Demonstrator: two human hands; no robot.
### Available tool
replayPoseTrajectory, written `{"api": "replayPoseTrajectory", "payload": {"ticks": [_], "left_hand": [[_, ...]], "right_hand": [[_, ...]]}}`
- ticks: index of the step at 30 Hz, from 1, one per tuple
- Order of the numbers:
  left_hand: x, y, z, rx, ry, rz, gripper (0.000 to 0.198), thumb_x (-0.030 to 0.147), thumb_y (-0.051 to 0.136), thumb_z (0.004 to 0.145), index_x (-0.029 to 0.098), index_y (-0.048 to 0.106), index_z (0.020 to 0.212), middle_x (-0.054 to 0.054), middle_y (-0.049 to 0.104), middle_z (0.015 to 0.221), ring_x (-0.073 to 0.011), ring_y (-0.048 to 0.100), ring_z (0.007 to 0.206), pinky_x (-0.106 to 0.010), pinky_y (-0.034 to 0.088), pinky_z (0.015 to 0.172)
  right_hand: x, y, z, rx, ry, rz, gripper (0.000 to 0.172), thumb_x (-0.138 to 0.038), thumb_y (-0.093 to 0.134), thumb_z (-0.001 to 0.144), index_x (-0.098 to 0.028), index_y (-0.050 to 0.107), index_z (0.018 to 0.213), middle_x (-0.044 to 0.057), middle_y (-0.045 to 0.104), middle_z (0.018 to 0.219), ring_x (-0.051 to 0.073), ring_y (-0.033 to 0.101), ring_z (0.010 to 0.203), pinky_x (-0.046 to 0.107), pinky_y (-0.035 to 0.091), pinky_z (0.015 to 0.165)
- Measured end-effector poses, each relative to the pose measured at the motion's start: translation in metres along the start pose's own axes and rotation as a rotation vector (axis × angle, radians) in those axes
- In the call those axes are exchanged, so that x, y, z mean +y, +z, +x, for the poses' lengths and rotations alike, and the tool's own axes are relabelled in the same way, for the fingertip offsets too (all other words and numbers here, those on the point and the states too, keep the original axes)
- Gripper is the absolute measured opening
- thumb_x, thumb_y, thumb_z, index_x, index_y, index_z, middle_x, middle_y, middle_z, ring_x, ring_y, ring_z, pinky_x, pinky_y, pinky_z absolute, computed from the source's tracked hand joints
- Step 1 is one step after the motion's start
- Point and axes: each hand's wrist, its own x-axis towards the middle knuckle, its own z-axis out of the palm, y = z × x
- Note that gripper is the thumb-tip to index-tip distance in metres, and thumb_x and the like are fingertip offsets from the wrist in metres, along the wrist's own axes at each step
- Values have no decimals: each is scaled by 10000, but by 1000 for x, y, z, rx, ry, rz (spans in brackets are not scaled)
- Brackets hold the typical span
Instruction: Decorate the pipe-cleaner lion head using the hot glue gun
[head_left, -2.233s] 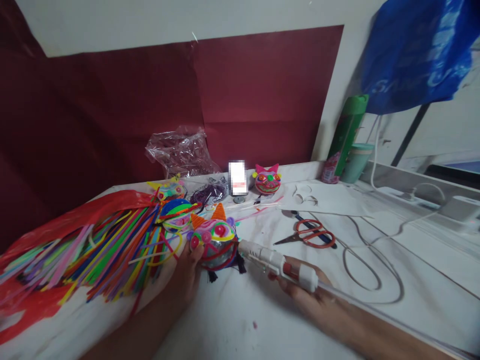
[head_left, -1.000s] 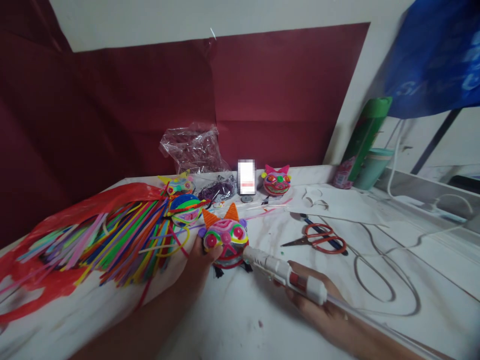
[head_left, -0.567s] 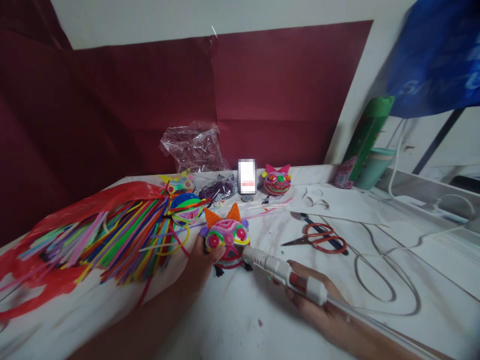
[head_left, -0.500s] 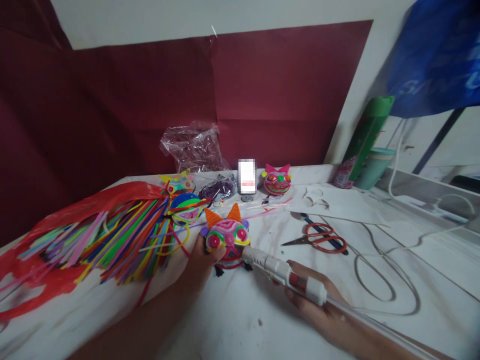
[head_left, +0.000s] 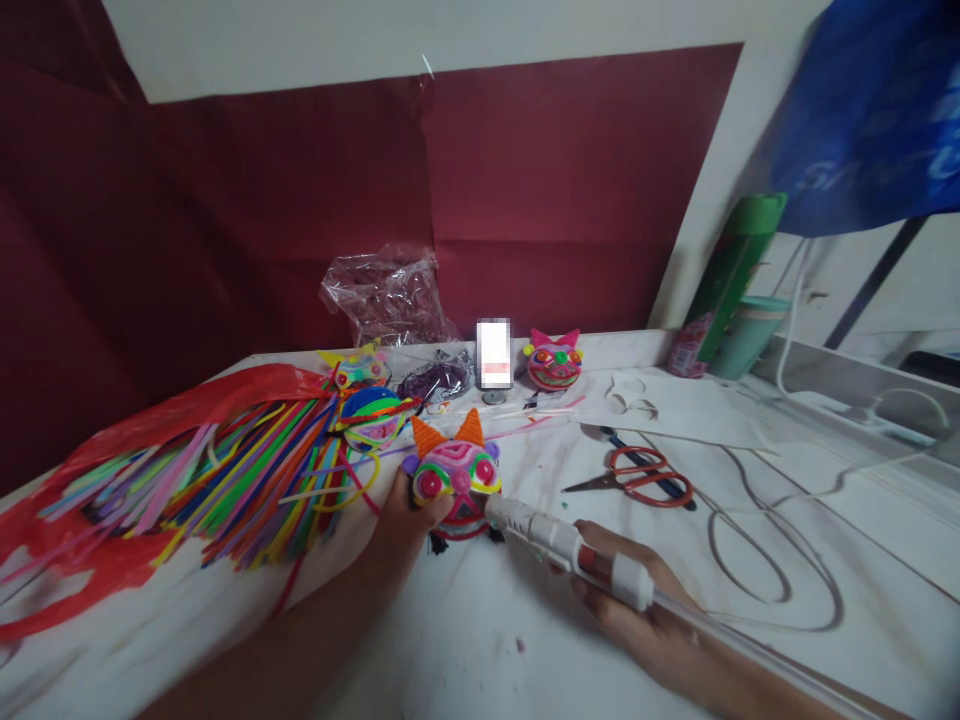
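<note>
Near the middle of the frame, just below center, there's a little animal-head craft with orange pointy ears, round pink eyes and black tassels hanging underneath. The left hand has it gripped at its left edge, thumb over the front, fingers mostly hidden behind. The right hand, lower right of center, is wrapped around a white glue gun, with the nozzle aimed left at the right side of the craft's mouth. They meet in the picture, but honestly can't tell if the tip is actually touching. A clear stick runs out of the back toward the lower right corner.

Left side of the frame is a big fan of colorful fuzzy strips lying on red plastic. At the strips' right end there's a blue-and-green ball, with a yellow-eared head just above it. Right of center, a pink-eared head sits beside a bright blurred-out screen. Red-handled scissors lie over a dark blue tool at center right, near a looped pale cord, all on the marbled white table.
</note>
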Motion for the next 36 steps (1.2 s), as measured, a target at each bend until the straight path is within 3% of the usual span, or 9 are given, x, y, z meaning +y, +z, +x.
{"api": "replayPoseTrajectory", "payload": {"ticks": [7,13,21,25,30,36], "left_hand": [[6,2,-3,1,-6,-13,599,310,780,600,216,579,1156,-39,715,992,-234,642,948,-305,516,809],[4,1,-2,-47,1,-16,661,311,796,580,208,561,1189,-53,719,1053,-242,639,999,-309,504,857],[-1,0,-1,-64,52,-10,672,311,781,629,203,524,1240,-53,704,1058,-235,636,1001,-317,502,874],[-3,-1,1,-49,29,-30,668,304,792,622,211,534,1231,-48,702,1047,-234,641,987,-315,507,861],[-6,-4,3,-20,41,-29,522,335,774,648,212,598,1123,-45,703,993,-221,646,914,-299,515,796],[-1,-1,1,-26,14,-48,595,324,791,594,204,595,1143,-44,707,976,-225,646,891,-310,519,791]], "right_hand": [[-8,0,-3,39,99,-18,224,-331,486,797,-272,529,585,37,614,626,246,623,606,340,532,588],[-9,0,-3,70,53,-41,208,-295,481,801,-272,537,601,29,610,621,233,631,586,318,536,559],[-1,1,2,105,-171,-11,180,-236,481,780,-290,503,610,-11,580,564,211,598,500,293,509,442],[-1,0,2,85,-144,-24,161,-213,484,778,-288,499,636,5,595,592,222,605,529,309,527,478],[-5,1,0,64,-145,-26,168,-193,464,789,-277,472,643,1,578,604,216,616,553,305,530,518],[-1,3,1,100,-159,-2,176,-203,470,779,-277,465,619,1,573,584,215,601,531,298,506,488]]}}
